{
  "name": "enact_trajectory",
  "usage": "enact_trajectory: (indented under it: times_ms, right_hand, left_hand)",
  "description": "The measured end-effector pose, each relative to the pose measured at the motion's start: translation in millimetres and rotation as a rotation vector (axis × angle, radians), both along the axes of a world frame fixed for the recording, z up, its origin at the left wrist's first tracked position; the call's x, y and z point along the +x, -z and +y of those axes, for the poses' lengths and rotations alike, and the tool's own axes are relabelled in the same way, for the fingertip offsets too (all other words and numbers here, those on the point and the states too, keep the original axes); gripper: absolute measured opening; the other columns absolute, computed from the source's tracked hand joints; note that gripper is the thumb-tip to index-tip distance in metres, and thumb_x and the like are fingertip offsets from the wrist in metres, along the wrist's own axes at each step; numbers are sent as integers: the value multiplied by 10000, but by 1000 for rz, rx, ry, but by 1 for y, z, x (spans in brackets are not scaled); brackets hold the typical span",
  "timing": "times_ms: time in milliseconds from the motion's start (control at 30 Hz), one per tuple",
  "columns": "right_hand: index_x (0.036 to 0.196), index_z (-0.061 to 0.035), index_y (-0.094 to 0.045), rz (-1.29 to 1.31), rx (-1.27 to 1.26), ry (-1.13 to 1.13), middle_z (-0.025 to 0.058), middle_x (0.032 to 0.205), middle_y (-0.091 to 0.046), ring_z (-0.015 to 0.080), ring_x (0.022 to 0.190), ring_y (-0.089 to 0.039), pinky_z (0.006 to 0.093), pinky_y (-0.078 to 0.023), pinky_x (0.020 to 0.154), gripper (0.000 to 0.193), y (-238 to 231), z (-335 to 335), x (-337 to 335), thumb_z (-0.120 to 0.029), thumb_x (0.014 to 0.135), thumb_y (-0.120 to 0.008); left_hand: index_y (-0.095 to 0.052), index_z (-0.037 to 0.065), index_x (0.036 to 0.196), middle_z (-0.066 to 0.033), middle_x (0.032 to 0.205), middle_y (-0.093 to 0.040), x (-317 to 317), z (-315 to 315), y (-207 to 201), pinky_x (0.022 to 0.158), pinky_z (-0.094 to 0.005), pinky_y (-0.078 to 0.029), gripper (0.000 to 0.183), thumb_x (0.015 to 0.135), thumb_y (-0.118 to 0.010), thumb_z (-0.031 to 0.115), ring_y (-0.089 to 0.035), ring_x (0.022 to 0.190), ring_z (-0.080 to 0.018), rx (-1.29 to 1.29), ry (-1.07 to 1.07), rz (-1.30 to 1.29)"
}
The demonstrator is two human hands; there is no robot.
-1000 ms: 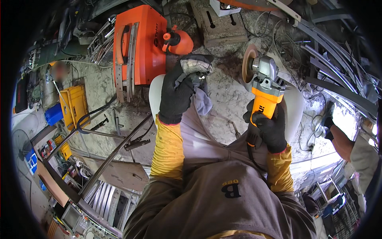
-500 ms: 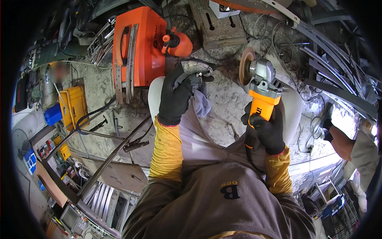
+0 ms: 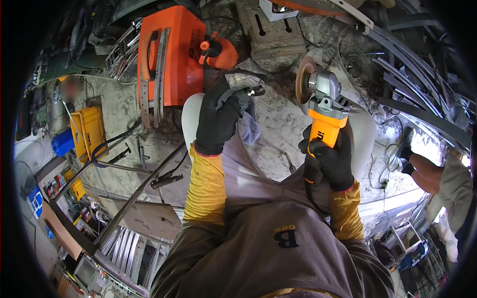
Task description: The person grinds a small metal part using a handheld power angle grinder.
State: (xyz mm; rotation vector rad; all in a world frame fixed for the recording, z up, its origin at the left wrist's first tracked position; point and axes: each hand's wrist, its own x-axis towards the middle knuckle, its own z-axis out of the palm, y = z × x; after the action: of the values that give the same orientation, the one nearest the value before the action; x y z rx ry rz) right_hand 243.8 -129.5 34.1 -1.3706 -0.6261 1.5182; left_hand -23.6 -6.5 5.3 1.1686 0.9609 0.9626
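Note:
My right hand (image 3: 332,160), in a black glove, grips the yellow body of an angle grinder (image 3: 323,107) whose brown disc (image 3: 303,79) points away from me over the concrete floor. My left hand (image 3: 221,113), also black-gloved, is closed on a small grey metal piece (image 3: 246,84) near my knee, with a bit of pale cloth (image 3: 248,126) hanging below it. The two hands are apart, the grinder to the right of the metal piece. Yellow sleeves cover both forearms.
An orange case (image 3: 169,59) and an orange helmet-like object (image 3: 221,52) lie ahead on the left. Yellow boxes (image 3: 87,130) and metal bars (image 3: 134,193) sit left. Curved metal rails (image 3: 412,74) run on the right. Another person's arm (image 3: 427,171) shows at right.
Both hands have shifted a little left and up in view. The grinder has turned slightly so its disc faces more edge-on; the left hand still holds the metal piece.

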Motion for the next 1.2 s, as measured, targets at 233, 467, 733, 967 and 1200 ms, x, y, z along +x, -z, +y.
enact_trajectory:
  times_ms: [233, 467, 733, 967, 1200]
  right_hand:
    - [1344, 32, -575, -17, -2, -23, 149, 1064, -704, 262, 837, -748, 389, -628, 756, 478, -3, 3, -1, 27, 871, -646]
    - [1302, 37, -602, 27, 18, -4, 152, 1071, -705, 258, 853, -746, 385, -621, 778, 435, 1, -2, -1, 44, 871, -660]
    - [1328, 45, -568, 123, 16, -62, 153, 1144, -697, 243, 953, -716, 365, -584, 832, 409, 3, -3, 6, 52, 945, -711]
    - [1322, 22, -573, 153, -30, -89, 104, 1097, -672, 134, 865, -651, 263, -524, 666, 392, -4, 3, 3, 41, 953, -702]
    - [1331, 19, -578, 76, -47, -87, 90, 1096, -679, 131, 870, -662, 258, -533, 659, 406, -3, 1, 4, 14, 949, -715]
  left_hand:
    - [-680, -17, 1305, -112, 1246, -729, 3, 1, -10, 992, -319, -536, 410, 940, -518, 76, -697, 1117, -187, 117, 48, -11]
    - [-682, -18, 1291, -105, 1188, -749, 4, -1, -11, 947, -316, -557, 344, 999, -590, 139, -717, 1060, -180, 10, 14, 16]
    - [-727, 2, 1215, -74, 1038, -778, 13, -2, -16, 788, -274, -574, 276, 966, -719, 121, -732, 891, -128, -95, -134, 181]
    - [-761, 58, 1181, -26, 1067, -764, 20, 0, -16, 846, -270, -556, 266, 916, -736, 44, -706, 931, -104, 4, -81, 259]
    - [-760, 50, 1166, -18, 1006, -767, 20, 1, -18, 793, -260, -556, 264, 905, -739, 26, -701, 873, -86, -42, -88, 213]
